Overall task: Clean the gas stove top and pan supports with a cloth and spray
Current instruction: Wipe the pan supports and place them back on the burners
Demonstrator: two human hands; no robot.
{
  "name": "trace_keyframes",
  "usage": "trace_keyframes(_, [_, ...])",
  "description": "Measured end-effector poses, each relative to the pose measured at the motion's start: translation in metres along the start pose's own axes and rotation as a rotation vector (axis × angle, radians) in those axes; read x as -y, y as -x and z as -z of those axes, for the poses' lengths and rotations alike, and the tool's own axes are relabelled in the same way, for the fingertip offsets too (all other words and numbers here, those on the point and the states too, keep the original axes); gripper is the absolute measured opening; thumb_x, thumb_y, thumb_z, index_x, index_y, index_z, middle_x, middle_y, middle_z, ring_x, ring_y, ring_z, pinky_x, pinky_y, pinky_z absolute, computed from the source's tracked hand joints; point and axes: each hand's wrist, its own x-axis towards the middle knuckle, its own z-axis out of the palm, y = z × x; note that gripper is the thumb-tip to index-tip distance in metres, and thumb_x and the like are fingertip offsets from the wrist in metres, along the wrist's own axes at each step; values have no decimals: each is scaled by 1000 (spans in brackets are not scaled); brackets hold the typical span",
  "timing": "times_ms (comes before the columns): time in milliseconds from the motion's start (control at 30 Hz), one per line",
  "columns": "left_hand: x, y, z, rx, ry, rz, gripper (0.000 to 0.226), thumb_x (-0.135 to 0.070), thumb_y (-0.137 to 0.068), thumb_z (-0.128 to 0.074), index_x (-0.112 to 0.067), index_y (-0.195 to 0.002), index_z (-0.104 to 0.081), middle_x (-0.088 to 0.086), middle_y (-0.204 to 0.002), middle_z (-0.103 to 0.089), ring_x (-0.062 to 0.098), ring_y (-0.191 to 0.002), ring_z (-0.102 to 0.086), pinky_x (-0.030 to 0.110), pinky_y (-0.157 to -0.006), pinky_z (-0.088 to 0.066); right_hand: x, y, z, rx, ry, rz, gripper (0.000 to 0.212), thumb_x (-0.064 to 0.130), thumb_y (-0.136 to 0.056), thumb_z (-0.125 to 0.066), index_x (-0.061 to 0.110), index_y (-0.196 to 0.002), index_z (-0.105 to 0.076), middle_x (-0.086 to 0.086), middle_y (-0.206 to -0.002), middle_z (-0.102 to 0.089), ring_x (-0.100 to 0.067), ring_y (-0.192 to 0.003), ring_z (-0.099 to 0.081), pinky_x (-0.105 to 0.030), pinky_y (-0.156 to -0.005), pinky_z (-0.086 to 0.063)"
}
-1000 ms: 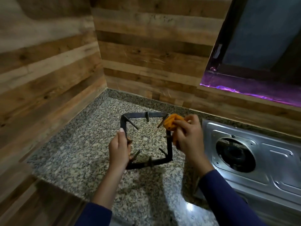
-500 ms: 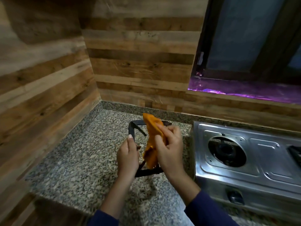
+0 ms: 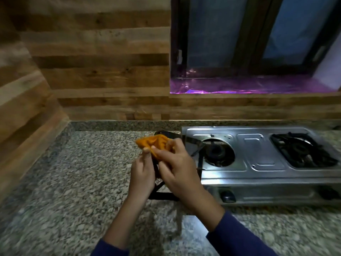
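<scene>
The pan support (image 3: pixel 198 145) is held tilted over the counter (image 3: pixel 73 172) at the stove's (image 3: pixel 262 163) left edge, left hand (image 3: pixel 143 172) clamped on its frame, right hand (image 3: pixel 177 167) pinching the orange cloth (image 3: pixel 155 142) on it. A slipped grip could bang it onto the open burner (image 3: pixel 215 154), 1 support sits on the right burner

Open granite counter (image 3: pixel 83 172) leftward; gas stove (image 3: pixel 258 163) and wooden wall (image 3: pixel 110 80) as barriers.
</scene>
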Motion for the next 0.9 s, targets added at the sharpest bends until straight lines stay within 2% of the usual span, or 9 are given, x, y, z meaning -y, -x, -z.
trace_keyframes(67, [-6,4,-18,27,67,40,66,-69,-85,-23,-16,-72,-60,15,-60,-56,18,-51,-56,36,-50,-40,-13,14,19,-48,75,-37,36,27,-87,-48,22,-112,-73,4,-97,-42,-17,-80,-52,-35,-61,-48])
trace_keyframes(133, [-13,10,-43,92,97,32,68,-73,-85,-25,-16,-77,-61,5,-62,-59,11,-52,-56,31,-53,-41,-25,26,44,-151,131,-124,33,26,-83,-49,22,-101,-76,2,-92,-46,-16,-76,-54,-37,-57,-48])
trace_keyframes(233, [-22,14,-85,161,110,-70,68,-80,-82,-30,-22,-86,-67,-2,-76,-69,3,-69,-64,22,-62,-48,-38,38,81,-157,205,-124,32,23,-81,-49,24,-100,-75,-1,-92,-48,-17,-77,-54,-33,-56,-46])
trace_keyframes(333, [-37,22,-121,185,171,11,87,-89,-72,-31,-9,-86,-61,7,-64,-59,7,-52,-57,19,-46,-44,-61,58,117,-106,175,-173,33,25,-82,-50,27,-102,-76,2,-94,-49,-13,-77,-55,-32,-57,-46])
trace_keyframes(467, [-52,36,-162,178,246,255,71,-69,-77,-28,-7,-92,-58,-2,-45,-41,4,-31,-38,17,-33,-35,-108,110,171,-469,-99,-423,31,10,-77,-52,25,-73,-78,3,-84,-49,-9,-79,-55,-20,-63,-44])
trace_keyframes(567, [-55,44,-193,156,240,274,70,-69,-77,-27,-6,-88,-57,-2,-42,-37,5,-29,-34,17,-31,-33,-144,153,210,-792,-237,-609,49,-15,-76,-49,25,-62,-75,-12,-85,-54,-1,-75,-57,-9,-67,-45])
trace_keyframes(633, [-53,48,-206,149,225,306,76,-69,-79,-26,-2,-93,-59,0,-44,-37,5,-29,-34,17,-31,-34,-173,177,230,-864,-241,-706,47,-22,-76,-45,14,-62,-71,-25,-89,-57,1,-71,-58,-7,-66,-45])
trace_keyframes(767, [-52,59,-228,100,239,388,76,-70,-81,-26,-2,-93,-59,-5,-38,-32,5,-29,-30,19,-30,-34,-240,229,248,-591,-95,-899,24,-2,-79,-55,12,-64,-69,-23,-90,-60,-1,-73,-59,-4,-63,-42])
trace_keyframes(900, [-48,73,-247,66,238,469,73,-74,-81,-24,-9,-85,-56,-6,-36,-36,7,-29,-32,22,-37,-36,-294,275,242,-122,63,-1039,29,7,-84,-66,34,-72,-69,-3,-95,-61,-17,-90,-61,-12,-71,-43])
